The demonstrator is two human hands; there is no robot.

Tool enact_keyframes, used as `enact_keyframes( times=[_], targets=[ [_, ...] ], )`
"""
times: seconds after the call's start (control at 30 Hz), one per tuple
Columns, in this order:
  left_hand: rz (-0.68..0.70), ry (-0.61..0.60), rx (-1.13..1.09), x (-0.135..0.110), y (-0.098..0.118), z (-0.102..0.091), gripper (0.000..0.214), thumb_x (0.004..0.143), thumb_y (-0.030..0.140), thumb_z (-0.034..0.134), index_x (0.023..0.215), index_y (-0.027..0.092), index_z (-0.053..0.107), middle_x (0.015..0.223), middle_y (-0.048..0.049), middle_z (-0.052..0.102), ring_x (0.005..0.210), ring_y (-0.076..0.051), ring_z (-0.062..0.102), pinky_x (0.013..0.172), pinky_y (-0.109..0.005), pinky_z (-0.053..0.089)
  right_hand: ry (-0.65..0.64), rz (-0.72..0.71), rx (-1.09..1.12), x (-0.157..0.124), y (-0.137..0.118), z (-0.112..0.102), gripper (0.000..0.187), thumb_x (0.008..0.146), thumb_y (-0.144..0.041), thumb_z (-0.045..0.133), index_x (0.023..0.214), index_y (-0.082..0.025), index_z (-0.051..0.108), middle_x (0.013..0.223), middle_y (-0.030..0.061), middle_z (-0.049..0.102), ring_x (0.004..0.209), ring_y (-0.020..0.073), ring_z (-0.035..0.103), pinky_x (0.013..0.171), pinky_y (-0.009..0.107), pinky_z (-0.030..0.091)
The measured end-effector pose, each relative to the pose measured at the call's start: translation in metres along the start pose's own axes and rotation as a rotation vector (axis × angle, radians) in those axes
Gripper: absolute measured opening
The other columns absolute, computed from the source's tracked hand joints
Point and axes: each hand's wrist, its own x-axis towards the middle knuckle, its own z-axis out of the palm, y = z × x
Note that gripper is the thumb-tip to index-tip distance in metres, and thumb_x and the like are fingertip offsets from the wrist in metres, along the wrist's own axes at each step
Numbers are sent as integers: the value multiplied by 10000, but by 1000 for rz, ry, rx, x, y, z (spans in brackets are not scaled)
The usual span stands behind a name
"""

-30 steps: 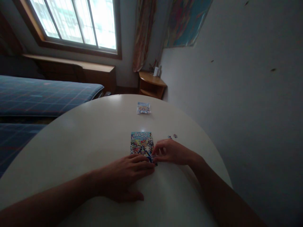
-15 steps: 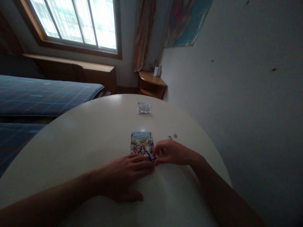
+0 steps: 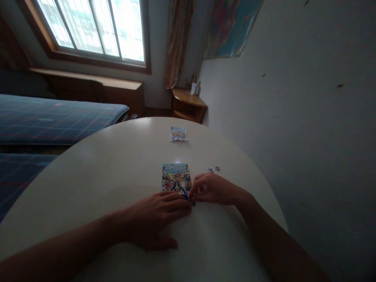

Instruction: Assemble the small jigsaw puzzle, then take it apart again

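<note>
A colourful jigsaw puzzle (image 3: 176, 178) with white lettering along its top lies flat on the white table. My left hand (image 3: 160, 213) rests over its bottom edge, fingers stretched out and pressing down, so that edge is partly hidden. At the lower right corner, my right hand (image 3: 207, 188) has thumb and forefinger pinched on a small dark blue puzzle piece (image 3: 193, 202), which my fingers partly cover. Whether that piece sits fully in place cannot be made out. Beyond my right hand lie loose puzzle pieces (image 3: 217, 169).
A small printed sheet or packet (image 3: 178, 134) with a similar picture lies farther back on the round white table (image 3: 117, 156). A mattress (image 3: 58, 119) in blue plaid stands to the left. The wall (image 3: 308, 137) runs close along the right.
My right thumb and fingertips have closed together at the puzzle's lower right corner, where more of the dark blue piece now shows. My left hand stays in place.
</note>
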Motion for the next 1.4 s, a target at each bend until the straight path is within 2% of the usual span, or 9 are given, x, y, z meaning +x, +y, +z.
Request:
enact_keyframes(
  times=[0.27, 0.33, 0.37, 0.47, 0.53, 0.63, 0.73, 1.1, 1.4],
  targets=[
    [-4, -4, 0, 0, 1, 0, 710, 816, 439, 623, 1438, 192, 387, 1421, -112, 520, 1299, -316, 468, 1100, -439, 359, 30, 14, 15, -1, 0, -1, 100, 807, -267, 709, 864, -204, 761, 782, 11, 682, 669, 115, 578, 628, 222, 442],
    [-5, 4, 0, 0, 0, 0, 706, 823, 435, 619, 1447, 207, 378, 1431, -109, 511, 1305, -316, 466, 1100, -438, 360, 135, 85, 21, -7, 9, -11, 147, 833, -297, 671, 901, -195, 751, 777, 22, 693, 684, 131, 586, 633, 233, 453],
    [-7, 4, -1, -1, 0, 1, 705, 826, 435, 619, 1450, 213, 377, 1434, -107, 509, 1306, -314, 467, 1098, -435, 363, 237, 140, -18, -11, 17, -18, 162, 837, -312, 657, 891, -187, 745, 778, 30, 694, 689, 139, 587, 643, 244, 459],
    [-8, 3, -4, -1, -1, 1, 721, 824, 467, 628, 1451, 211, 381, 1433, -105, 510, 1307, -314, 466, 1104, -436, 361, 484, 341, -220, -25, 47, -37, 201, 856, -327, 611, 927, -185, 734, 851, 57, 711, 704, 158, 599, 676, 281, 461],
    [-4, 3, 2, -1, -1, 1, 733, 821, 488, 631, 1451, 207, 384, 1428, -104, 515, 1306, -317, 465, 1106, -442, 360, 545, 445, -313, -33, 66, -46, 209, 854, -320, 604, 955, -192, 734, 896, 64, 719, 747, 174, 620, 726, 305, 470],
    [-9, -11, 19, -1, -1, 1, 729, 822, 476, 632, 1452, 209, 382, 1442, -95, 505, 1313, -313, 458, 1099, -438, 369, 530, 525, -312, -40, 83, -49, 228, 863, -310, 590, 991, -195, 740, 929, 78, 730, 786, 190, 646, 740, 309, 477],
    [-18, -27, 26, -1, -1, 1, 741, 819, 481, 636, 1454, 200, 379, 1457, -91, 492, 1323, -310, 447, 1102, -436, 367, 437, 549, -247, -39, 84, -47, 260, 854, -338, 612, 1010, -180, 748, 914, 91, 738, 782, 196, 656, 712, 300, 477],
    [-13, -22, 14, -1, -1, 0, 745, 816, 481, 637, 1454, 193, 384, 1443, -100, 502, 1319, -310, 451, 1121, -430, 344, 220, 498, -173, -28, 46, -35, 220, 771, -308, 678, 936, -183, 751, 867, 80, 714, 772, 195, 640, 700, 293, 465],
    [-9, -10, 14, -1, -1, 1, 732, 814, 482, 645, 1442, 202, 395, 1443, -90, 503, 1313, -303, 457, 1112, -425, 358, 139, 432, -137, -24, 29, -27, 146, 742, -278, 704, 846, -177, 723, 867, 57, 700, 778, 181, 623, 703, 271, 441]
  ],
)
